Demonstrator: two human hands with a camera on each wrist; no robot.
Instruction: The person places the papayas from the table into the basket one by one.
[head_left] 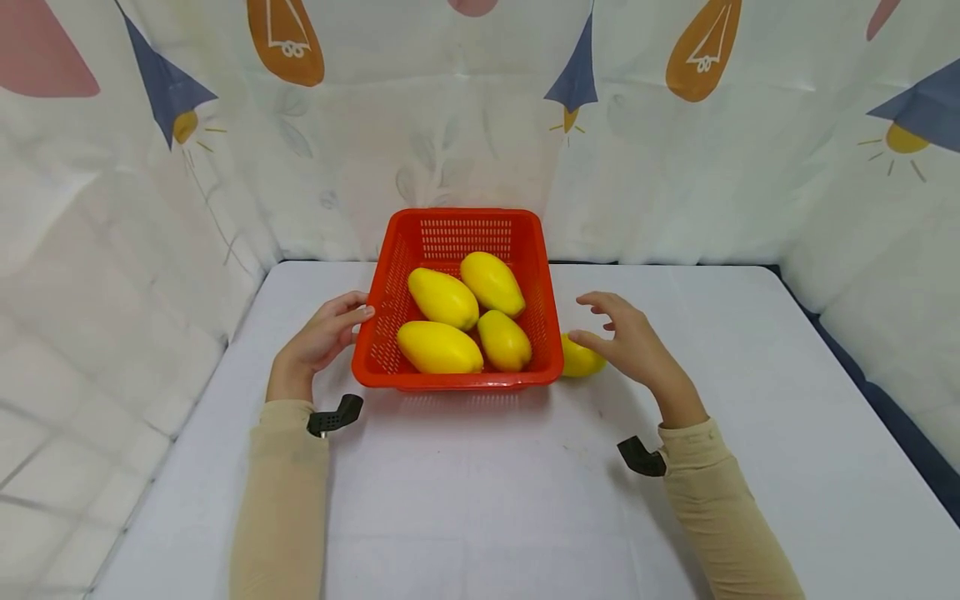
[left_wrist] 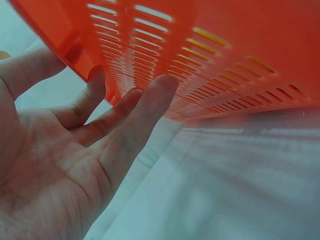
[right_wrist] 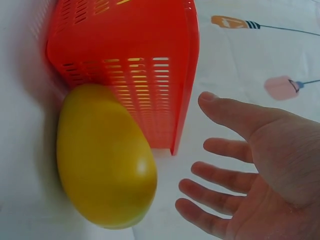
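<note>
A red plastic basket [head_left: 459, 381] with slotted walls stands on the table and holds several smooth yellow mangoes [head_left: 442, 298]. My left hand [head_left: 318, 337] is at the basket's left side; in the left wrist view its fingers [left_wrist: 157, 95] touch the outer wall below the rim, not wrapped round it. One more mango [head_left: 583, 358] lies on the table against the basket's right side, partly hidden by the basket in the head view. Above and beside this mango hovers my right hand [head_left: 633, 346], fingers spread and holding nothing. The right wrist view shows a gap between those fingers and the mango [right_wrist: 106, 160].
A white cloth covers the table [head_left: 480, 500]. Printed fabric [head_left: 480, 125] hangs behind the basket and along both sides. Black wrist mounts [head_left: 641, 457] sit at the cuffs of both beige sleeves.
</note>
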